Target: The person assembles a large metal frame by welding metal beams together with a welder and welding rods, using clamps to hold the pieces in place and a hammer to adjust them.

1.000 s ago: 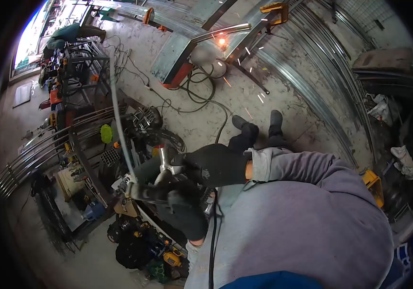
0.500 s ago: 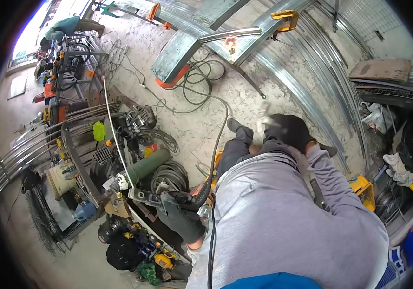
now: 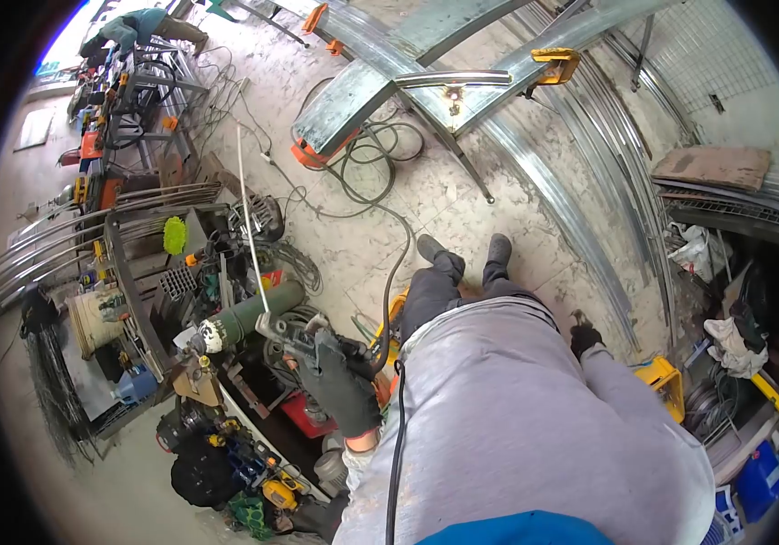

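Observation:
My left hand (image 3: pixel 330 368), in a dark grey glove, is closed around a welding electrode holder (image 3: pixel 277 331) at the left of my body. A long pale welding rod (image 3: pixel 247 213) stands out of the holder, pointing up and away. The black welding cable (image 3: pixel 399 295) loops near that hand. My right hand (image 3: pixel 586 337), in a dark glove, hangs low by my right side; its fingers are too small and dark to read. Ahead on the floor is a galvanized steel frame (image 3: pixel 348 107), with a brownish weld spot (image 3: pixel 453 96) at a joint.
A green gas cylinder (image 3: pixel 258 313) and cluttered tool racks stand left. Orange-yellow clamps (image 3: pixel 555 65) grip the frame. Long metal profiles (image 3: pixel 557 204) lie ahead right; stacked boards (image 3: pixel 712 167) stand at right. Another person (image 3: pixel 130 32) bends over a bench far left. Cables cross the floor.
My right hand has drawn back from in front of me to my side; the dark shape and pale blur there are gone. The glow at the joint has faded. The rod has swung right.

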A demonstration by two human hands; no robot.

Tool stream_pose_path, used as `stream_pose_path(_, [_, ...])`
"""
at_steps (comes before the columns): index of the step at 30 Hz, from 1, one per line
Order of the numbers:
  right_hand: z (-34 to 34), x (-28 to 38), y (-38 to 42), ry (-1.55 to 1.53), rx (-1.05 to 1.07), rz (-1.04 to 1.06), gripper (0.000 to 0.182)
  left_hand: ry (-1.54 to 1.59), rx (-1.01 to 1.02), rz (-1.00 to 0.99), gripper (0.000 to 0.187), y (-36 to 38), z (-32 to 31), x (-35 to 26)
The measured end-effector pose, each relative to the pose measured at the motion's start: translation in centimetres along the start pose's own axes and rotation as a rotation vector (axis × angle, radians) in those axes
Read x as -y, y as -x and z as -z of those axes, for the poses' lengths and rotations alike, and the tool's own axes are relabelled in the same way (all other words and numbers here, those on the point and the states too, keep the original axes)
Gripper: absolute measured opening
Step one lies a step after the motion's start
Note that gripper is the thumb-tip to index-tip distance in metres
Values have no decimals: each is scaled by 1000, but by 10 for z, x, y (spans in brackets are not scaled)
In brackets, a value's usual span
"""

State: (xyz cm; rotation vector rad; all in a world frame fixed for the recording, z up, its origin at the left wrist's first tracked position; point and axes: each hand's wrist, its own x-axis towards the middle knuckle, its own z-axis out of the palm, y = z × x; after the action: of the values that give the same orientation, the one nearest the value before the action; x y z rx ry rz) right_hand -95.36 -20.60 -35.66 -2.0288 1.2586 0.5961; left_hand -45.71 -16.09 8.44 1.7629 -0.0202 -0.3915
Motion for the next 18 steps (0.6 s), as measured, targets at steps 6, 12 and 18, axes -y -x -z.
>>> stream_pose_path(6, [6,57,15,-82,-131,-70,24,-23,113,-68,34,-15,-21,6])
stream_pose_path(12, [55,70,-4,-90,-323,91,20,68,209,-19,23,-27,-44,2])
stream_pose_path(18, [69,66,-9,-414,-380,-69,25,162,236,21,22,-34,-50,9])
